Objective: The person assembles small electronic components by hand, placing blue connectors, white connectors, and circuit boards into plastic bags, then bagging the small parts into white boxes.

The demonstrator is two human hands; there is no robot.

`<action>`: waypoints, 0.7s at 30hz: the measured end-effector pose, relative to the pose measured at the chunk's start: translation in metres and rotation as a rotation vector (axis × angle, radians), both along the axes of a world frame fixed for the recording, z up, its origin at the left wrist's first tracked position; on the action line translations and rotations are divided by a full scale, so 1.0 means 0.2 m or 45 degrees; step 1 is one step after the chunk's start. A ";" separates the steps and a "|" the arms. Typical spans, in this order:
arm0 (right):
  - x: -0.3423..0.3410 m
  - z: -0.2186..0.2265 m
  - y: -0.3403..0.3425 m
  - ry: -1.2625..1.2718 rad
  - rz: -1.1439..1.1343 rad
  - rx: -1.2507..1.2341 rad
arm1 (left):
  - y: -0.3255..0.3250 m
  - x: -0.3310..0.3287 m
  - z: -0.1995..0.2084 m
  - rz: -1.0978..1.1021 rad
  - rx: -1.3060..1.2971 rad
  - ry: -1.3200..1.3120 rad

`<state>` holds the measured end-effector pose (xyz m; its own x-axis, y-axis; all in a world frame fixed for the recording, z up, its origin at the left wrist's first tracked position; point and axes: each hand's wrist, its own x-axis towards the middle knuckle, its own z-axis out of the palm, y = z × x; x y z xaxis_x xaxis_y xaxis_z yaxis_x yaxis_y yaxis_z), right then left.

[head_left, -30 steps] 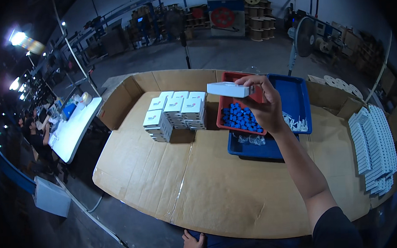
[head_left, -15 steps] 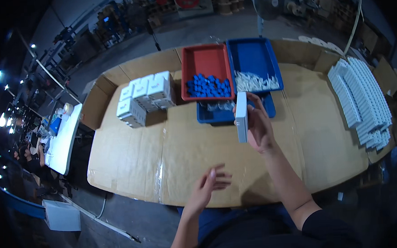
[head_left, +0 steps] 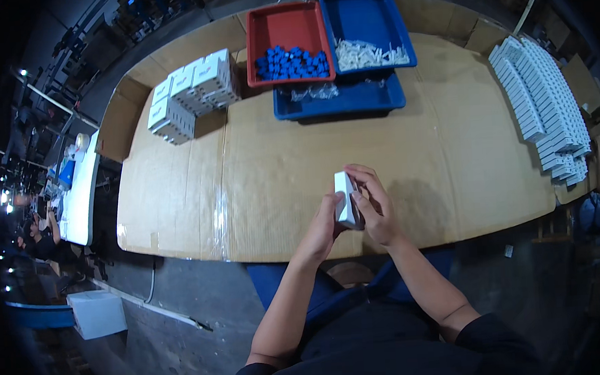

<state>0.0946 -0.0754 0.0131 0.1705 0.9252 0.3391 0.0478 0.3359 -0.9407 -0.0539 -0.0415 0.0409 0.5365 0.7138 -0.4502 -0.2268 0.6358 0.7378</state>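
Between both my hands, just above the near part of the cardboard-covered table (head_left: 280,188), is a small white box (head_left: 343,188), held upright with a narrow side toward me. My left hand (head_left: 324,225) grips its lower left side, thumb against the edge. My right hand (head_left: 377,210) wraps round the right side, with fingers over the far top and the thumb near the front. The box's far side is hidden by my fingers.
A red tray (head_left: 285,27) of blue pieces and a blue tray (head_left: 362,18) of white pieces rest above another blue tray (head_left: 377,100) holding clear plastic. Stacked white boxes (head_left: 196,81) stand at left, rows of white boxes (head_left: 543,103) at right. A person (head_left: 43,235) sits far left.
My right hand has brought the white box down and nearer. My left hand, empty before, has come up and taken hold of it too. The view has tilted downward.
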 end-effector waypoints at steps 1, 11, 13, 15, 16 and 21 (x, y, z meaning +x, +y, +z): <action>-0.01 0.03 -0.04 0.001 0.077 -0.059 | -0.03 0.01 0.00 0.058 0.048 0.011; -0.09 -0.13 -0.06 -0.455 -0.050 0.261 | -0.11 0.00 -0.07 0.081 0.010 -0.053; -0.07 -0.13 -0.04 -0.469 -0.052 0.285 | -0.10 0.03 -0.08 0.111 0.022 -0.076; -0.05 -0.13 -0.01 -0.478 -0.048 0.295 | -0.07 0.04 -0.11 0.144 0.019 -0.094; -0.05 -0.12 0.02 -0.587 -0.087 0.340 | -0.03 0.05 -0.14 0.179 0.047 -0.142; -0.02 -0.16 0.10 -0.788 -0.134 0.447 | 0.01 0.10 -0.14 0.336 -0.038 -0.256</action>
